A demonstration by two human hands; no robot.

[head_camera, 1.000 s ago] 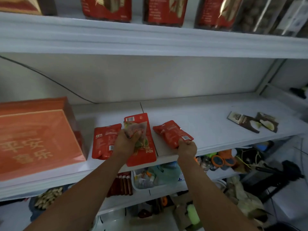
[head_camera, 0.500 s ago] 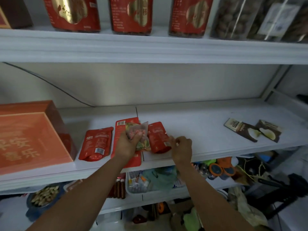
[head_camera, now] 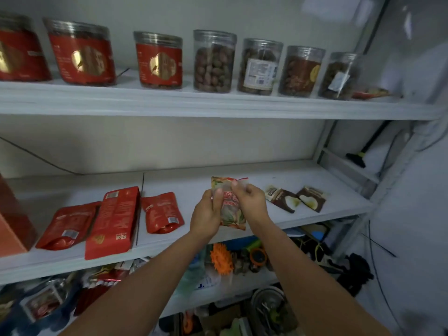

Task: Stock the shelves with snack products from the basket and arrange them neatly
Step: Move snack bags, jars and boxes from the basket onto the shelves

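Observation:
Above the middle shelf (head_camera: 298, 175) I hold a clear snack packet (head_camera: 230, 209) with a red label and colourful contents. My left hand (head_camera: 206, 214) grips its left side, and my right hand (head_camera: 249, 202) pinches its top right edge. Three red pouches lie flat on the shelf to the left: a small one (head_camera: 163, 212), a long one (head_camera: 114, 221) and another (head_camera: 66, 225) further left. The long pouch overhangs the shelf's front edge.
Two brown packets (head_camera: 282, 198) (head_camera: 312, 198) lie on the shelf to the right. An orange box (head_camera: 12, 229) stands at far left. Jars of nuts (head_camera: 214, 61) line the top shelf. The lower shelf holds cluttered goods, including an orange spiky item (head_camera: 221, 259).
My right hand let go of the small red pouch, now flat on the shelf, and joined the left on the clear packet. Both hands carried the packet right. The view tilted up.

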